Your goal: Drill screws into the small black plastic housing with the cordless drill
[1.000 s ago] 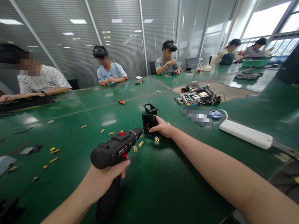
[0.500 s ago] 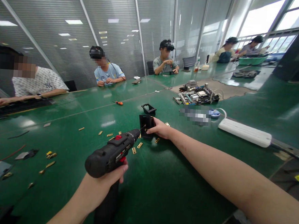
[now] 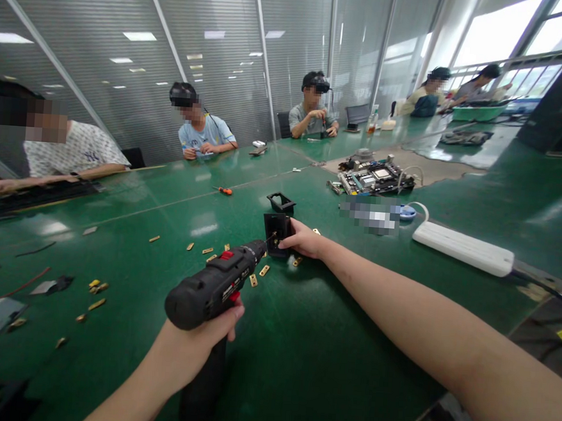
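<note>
Drill [image 3: 206, 295]: gripped in your left hand [image 3: 199, 339] above the green table [image 3: 329, 342], nose pointing away from you, bit at the flanged face of the black box [image 3: 272, 225]; exact contact is too small to tell.
Left forearm: rises from the bottom edge, your fingers curled around the grip near the red trigger.
Right hand [image 3: 305, 239]: reaches across from the lower right, arm extended, fingers closed on the box, thumb at its near face.
Tabletop: brass plates [image 3: 253, 280] lie scattered beside the box and to its left; a black frame [image 3: 281, 203] sits just behind it. Farther off lie an orange screwdriver [image 3: 225, 191], a circuit board [image 3: 374, 177] and a white power strip [image 3: 464, 249].
Room: co-workers [image 3: 207, 131] sit across from you before a glass partition [image 3: 215, 45]; windows [image 3: 498, 30] brighten the right.
</note>
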`<state>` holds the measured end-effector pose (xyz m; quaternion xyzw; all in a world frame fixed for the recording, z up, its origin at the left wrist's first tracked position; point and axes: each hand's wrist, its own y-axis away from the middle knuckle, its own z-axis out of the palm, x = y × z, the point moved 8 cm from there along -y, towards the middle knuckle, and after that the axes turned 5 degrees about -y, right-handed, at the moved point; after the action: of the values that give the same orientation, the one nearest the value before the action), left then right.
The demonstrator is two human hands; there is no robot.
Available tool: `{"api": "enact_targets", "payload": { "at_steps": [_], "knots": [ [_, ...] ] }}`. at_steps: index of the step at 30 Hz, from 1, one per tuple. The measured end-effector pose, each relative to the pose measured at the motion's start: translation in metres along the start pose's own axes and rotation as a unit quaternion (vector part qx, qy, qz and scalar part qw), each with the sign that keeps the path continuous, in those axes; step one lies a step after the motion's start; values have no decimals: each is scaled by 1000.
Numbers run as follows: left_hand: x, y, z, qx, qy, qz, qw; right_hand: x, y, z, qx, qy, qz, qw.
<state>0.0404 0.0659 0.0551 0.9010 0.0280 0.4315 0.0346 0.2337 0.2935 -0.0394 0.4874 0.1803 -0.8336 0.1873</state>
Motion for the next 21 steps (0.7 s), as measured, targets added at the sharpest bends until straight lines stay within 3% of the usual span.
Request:
{"api": "enact_targets", "payload": {
  "at_steps": [7,15,21],
  "knots": [
    [7,2,1,8,27,10,1000,2,1,-1,4,-10,3,1000],
    [-3,0,3,-1,35,-4,999,3,0,-2,6,-13,-3,1000],
    [7,5,0,10,7,-1,1000,2,1,-1,13,-16,3,1000]
  ]
}}
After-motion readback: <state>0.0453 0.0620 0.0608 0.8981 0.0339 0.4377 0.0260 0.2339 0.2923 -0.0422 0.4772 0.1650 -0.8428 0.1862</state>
